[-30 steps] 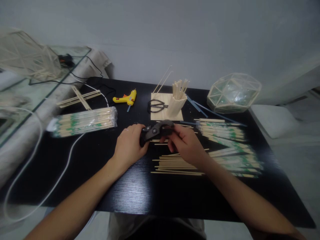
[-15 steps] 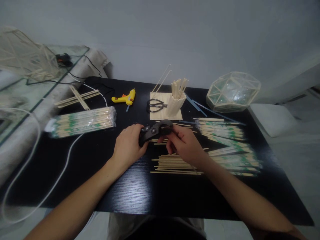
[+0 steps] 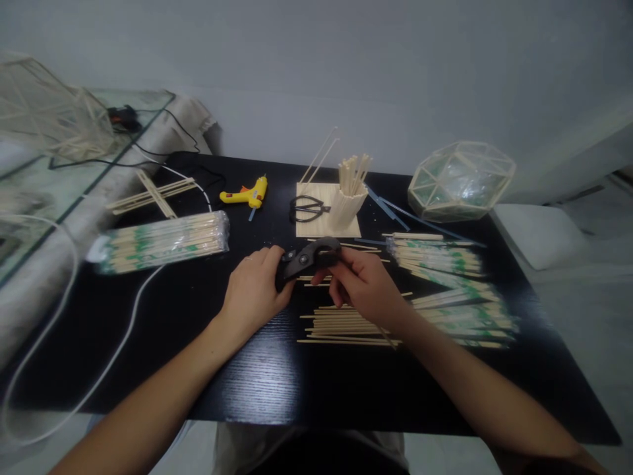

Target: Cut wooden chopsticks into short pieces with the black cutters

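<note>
My left hand (image 3: 253, 284) is wrapped around the handle end of a black pipe cutter (image 3: 307, 258), whose curved jaw points right. Close against that jaw, the fingers of my right hand (image 3: 368, 282) are pinched together. A thin wooden stick (image 3: 388, 338) pokes out below my right palm, slanting down; it seems to run up into the pinch, but the fingers hide its upper part. Beneath both hands, loose wooden sticks (image 3: 341, 323) lie in a row on the black table (image 3: 257, 389).
Behind the cutter, a wooden board (image 3: 306, 231) carries black scissors (image 3: 309, 209) and a stick-walled holder (image 3: 346, 211) full of sticks. Left are a yellow glue gun (image 3: 246, 192) and a bagged stick pack (image 3: 165, 243). Right are opened packs (image 3: 440, 256) and a faceted frame (image 3: 462, 181).
Both hands and the cutter stay almost where they were. The stick end below my right palm has shifted slightly and shows more plainly now.
</note>
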`<state>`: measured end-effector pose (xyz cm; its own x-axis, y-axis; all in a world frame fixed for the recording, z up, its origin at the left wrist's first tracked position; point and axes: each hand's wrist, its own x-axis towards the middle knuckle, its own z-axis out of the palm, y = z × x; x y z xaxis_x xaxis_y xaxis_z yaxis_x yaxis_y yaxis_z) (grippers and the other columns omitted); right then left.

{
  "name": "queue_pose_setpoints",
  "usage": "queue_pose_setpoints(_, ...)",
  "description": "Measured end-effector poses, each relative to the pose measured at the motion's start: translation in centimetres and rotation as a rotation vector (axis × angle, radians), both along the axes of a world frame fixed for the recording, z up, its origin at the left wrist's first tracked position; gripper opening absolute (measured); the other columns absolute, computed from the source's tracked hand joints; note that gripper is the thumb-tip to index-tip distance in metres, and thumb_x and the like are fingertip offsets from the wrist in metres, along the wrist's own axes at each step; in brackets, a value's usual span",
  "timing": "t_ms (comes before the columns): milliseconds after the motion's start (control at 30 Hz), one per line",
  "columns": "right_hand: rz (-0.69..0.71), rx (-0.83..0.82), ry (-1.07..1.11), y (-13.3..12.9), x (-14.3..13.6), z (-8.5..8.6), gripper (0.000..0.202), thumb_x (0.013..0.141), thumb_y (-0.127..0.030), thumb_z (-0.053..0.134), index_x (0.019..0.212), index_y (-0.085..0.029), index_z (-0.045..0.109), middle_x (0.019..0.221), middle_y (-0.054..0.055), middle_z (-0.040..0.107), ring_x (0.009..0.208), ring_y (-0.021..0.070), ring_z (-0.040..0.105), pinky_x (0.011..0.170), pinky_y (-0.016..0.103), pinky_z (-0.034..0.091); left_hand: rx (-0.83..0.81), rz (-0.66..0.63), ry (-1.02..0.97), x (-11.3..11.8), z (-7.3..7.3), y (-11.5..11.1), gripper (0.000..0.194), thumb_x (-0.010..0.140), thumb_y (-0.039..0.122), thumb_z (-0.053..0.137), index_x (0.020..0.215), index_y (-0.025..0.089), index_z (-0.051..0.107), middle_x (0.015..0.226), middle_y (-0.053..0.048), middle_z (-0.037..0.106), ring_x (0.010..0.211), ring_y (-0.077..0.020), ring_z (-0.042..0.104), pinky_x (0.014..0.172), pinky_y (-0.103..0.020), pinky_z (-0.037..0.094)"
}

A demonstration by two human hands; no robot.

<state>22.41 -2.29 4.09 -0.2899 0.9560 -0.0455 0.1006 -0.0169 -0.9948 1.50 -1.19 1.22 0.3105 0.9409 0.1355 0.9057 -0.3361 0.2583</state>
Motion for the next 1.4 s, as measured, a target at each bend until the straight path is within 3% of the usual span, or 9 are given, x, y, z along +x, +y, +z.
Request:
queue_pose_setpoints(100,0.002,0.014,-0.006,0.0,0.0,0.0,0.03,0.104,-0.037,0.052,0.088,-0.015,0.064,0.08,0.005,0.074,0.042,0.0058,0.053,0.043,0.021,0.04,-0.015,0.008,0.0,0.0,0.0,0.0,0.017,0.09,0.029,0.058,0.105,0.019,0.056,0.097,-0.01,0.068,0.091,-0.0294,0.066,0.074,-0.037,0.046)
queue_pose_setpoints(400,-0.001,-0.016,0.01,0.0,0.0,0.1,0.029,0.103,-0.038,0.054,0.086,-0.016,0.063,0.08,0.005,0.075,0.041,0.0062,0.053,0.042,0.02,0.039,-0.104,0.042,0.029,0.0,0.3,-0.2,0.009,0.092,0.028,0.055,0.098,0.022,0.055,0.087,-0.006,0.069,0.083,-0.0274,0.069,0.065,-0.033,0.04)
queue_pose_setpoints(567,0.006,-0.047,0.016,0.1,0.1,0.2,0.028,0.102,-0.039,0.055,0.092,-0.015,0.066,0.082,0.006,0.076,0.04,0.0059,0.052,0.04,0.019,0.036,-0.106,0.034,-0.114,-0.1,-0.2,0.1,0.013,0.09,0.03,0.058,0.1,0.021,0.057,0.09,-0.007,0.069,0.084,-0.026,0.067,0.068,-0.033,0.041)
queue_pose_setpoints(667,-0.005,-0.065,0.029,0.0,0.0,0.2,0.028,0.102,-0.04,0.056,0.098,-0.015,0.068,0.087,0.007,0.076,0.041,0.0056,0.054,0.038,0.018,0.034,-0.235,0.085,-0.413,-0.3,-0.5,0.8,0.022,0.094,0.043,0.057,0.091,0.021,0.058,0.078,-0.001,0.062,0.072,-0.0193,0.059,0.066,-0.03,0.041)
queue_pose_setpoints(767,-0.018,-0.083,0.062,0.0,-0.1,0.1,0.027,0.101,-0.038,0.056,0.11,-0.015,0.067,0.087,0.005,0.076,0.042,0.0062,0.057,0.037,0.017,0.032,-0.477,0.191,-0.934,-0.5,-0.5,1.8,0.037,0.091,0.055,0.061,0.08,0.02,0.056,0.065,0.003,0.05,0.058,-0.0129,0.047,0.056,-0.026,0.038)
queue_pose_setpoints(833,-0.011,-0.088,0.088,-0.1,-0.1,0.1,0.027,0.102,-0.033,0.055,0.121,-0.016,0.064,0.085,0.003,0.075,0.043,0.0064,0.058,0.037,0.017,0.033,-0.669,0.268,-1.281,-0.5,-0.4,2.3,0.039,0.086,0.056,0.067,0.078,0.019,0.055,0.058,0.006,0.041,0.05,-0.0101,0.038,0.049,-0.024,0.033)
queue_pose_setpoints(933,0.004,-0.08,0.095,-0.1,0.0,0.2,0.028,0.102,-0.03,0.053,0.126,-0.019,0.062,0.083,0.001,0.074,0.044,0.0064,0.06,0.038,0.017,0.035,-0.786,0.303,-1.526,-0.3,0.0,2.5,0.036,0.082,0.049,0.074,0.079,0.018,0.057,0.055,0.007,0.04,0.047,-0.008,0.036,0.045,-0.021,0.03)
queue_pose_setpoints(1233,-0.028,-0.057,0.108,0.2,0.4,0.3,0.02,0.102,-0.036,0.057,0.115,-0.021,0.055,0.082,0.001,0.075,0.049,0.0098,0.067,0.041,0.018,0.043,-0.738,0.181,-1.43,0.1,-0.4,1.4,0.033,0.083,0.042,0.079,0.076,0.016,0.06,0.056,0.005,0.045,0.05,-0.008,0.04,0.047,-0.022,0.033)
queue_pose_setpoints(1400,-0.093,-0.062,0.177,0.7,1.0,0.4,0.028,0.098,-0.042,0.064,0.108,-0.023,0.046,0.082,0.0,0.077,0.064,0.0151,0.075,0.059,0.026,0.06,-0.697,0.101,-1.271,-0.3,-1.0,1.3,0.032,0.086,0.046,0.075,0.084,0.015,0.068,0.058,0.004,0.051,0.052,-0.0093,0.045,0.05,-0.023,0.035)
